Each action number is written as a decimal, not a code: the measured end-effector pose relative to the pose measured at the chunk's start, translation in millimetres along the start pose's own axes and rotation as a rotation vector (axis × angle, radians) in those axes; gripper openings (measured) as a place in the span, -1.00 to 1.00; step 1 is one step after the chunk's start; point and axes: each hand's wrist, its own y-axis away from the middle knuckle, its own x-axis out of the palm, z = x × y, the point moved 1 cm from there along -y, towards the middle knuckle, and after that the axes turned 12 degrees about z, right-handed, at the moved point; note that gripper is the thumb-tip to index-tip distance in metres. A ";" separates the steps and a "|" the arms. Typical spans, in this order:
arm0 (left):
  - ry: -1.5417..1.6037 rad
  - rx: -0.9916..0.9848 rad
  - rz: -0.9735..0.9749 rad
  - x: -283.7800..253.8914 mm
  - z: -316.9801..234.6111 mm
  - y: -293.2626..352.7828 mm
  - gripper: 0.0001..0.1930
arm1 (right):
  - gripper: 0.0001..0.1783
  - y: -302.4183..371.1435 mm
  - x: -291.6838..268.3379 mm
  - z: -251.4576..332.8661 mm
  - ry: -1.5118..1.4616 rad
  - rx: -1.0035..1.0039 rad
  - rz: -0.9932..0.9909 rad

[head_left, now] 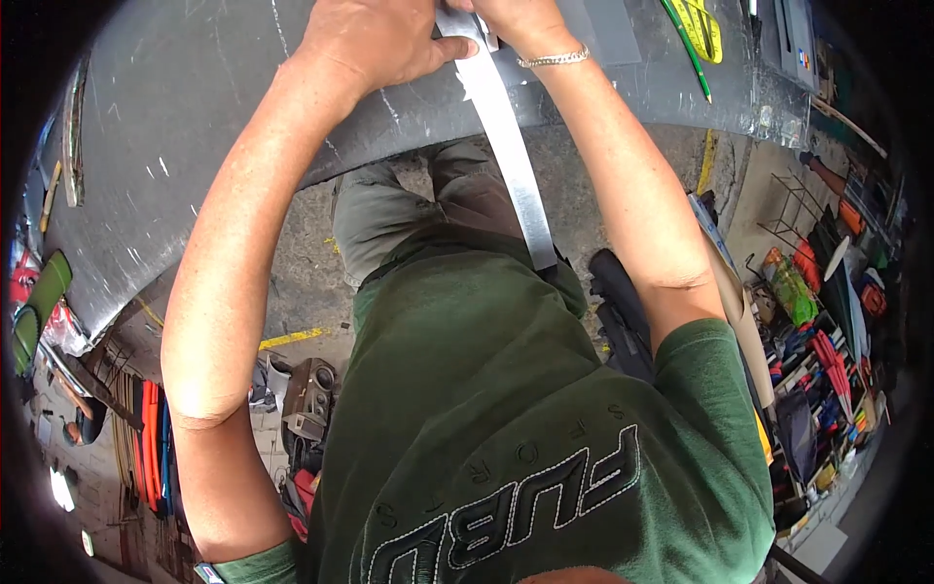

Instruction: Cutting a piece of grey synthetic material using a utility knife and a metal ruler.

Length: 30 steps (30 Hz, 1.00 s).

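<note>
Gripping a long flat shiny metal strip (506, 146), both hands, left (375, 39) and right (516, 21), close around its upper end.

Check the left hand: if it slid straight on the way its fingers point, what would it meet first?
The left hand points toward the person's right; it would likely meet the metal strip almost at once, then the right hand gripping it. Depth is unclear.
</note>
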 end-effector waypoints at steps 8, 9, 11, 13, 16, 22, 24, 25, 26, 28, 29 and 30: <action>-0.020 -0.012 0.002 -6.8 -3.0 1.0 -0.40 | -0.43 -7.3 2.2 -0.1 0.045 0.005 0.001; -0.023 -0.018 0.026 -7.2 -3.5 0.8 -0.39 | -0.43 -8.1 3.0 0.5 0.046 0.004 0.002; -0.027 -0.022 0.047 -8.0 -4.4 0.4 -0.38 | -0.43 -10.3 1.3 -2.7 0.045 0.004 0.000; -0.041 -0.006 0.019 -7.5 -4.4 -0.1 -0.36 | -0.43 -15.6 0.4 -10.0 0.109 -0.043 -0.020; -0.033 -0.035 -0.005 -5.0 -7.6 2.1 -0.36 | -0.42 -14.3 -1.2 -14.4 0.104 -0.038 -0.034; 0.598 0.279 -0.142 2.3 12.7 19.3 0.12 | -0.39 -15.1 13.2 1.3 0.074 0.138 -0.087; 0.510 0.258 -0.169 0.0 12.3 20.2 0.07 | -0.39 -21.7 16.0 9.2 0.128 0.253 -0.154; 0.436 0.242 -0.188 -4.4 9.7 17.5 0.03 | -0.38 -22.5 10.7 2.9 0.112 0.156 -0.137; 0.414 0.257 -0.206 -8.8 3.2 8.4 0.03 | -0.38 -24.8 2.9 -8.7 0.099 0.056 -0.118; -0.052 -0.206 0.148 -10.5 -5.3 -12.7 0.21 | -0.38 -47.4 -2.6 -10.5 0.189 -0.216 -0.175; -0.131 -0.215 -0.037 0.8 6.6 0.8 0.10 | -0.39 -39.8 28.1 37.8 0.195 -0.071 -0.203; -0.099 -0.227 0.100 -4.9 5.2 0.3 0.16 | -0.39 -34.5 39.0 77.6 0.217 0.065 -0.263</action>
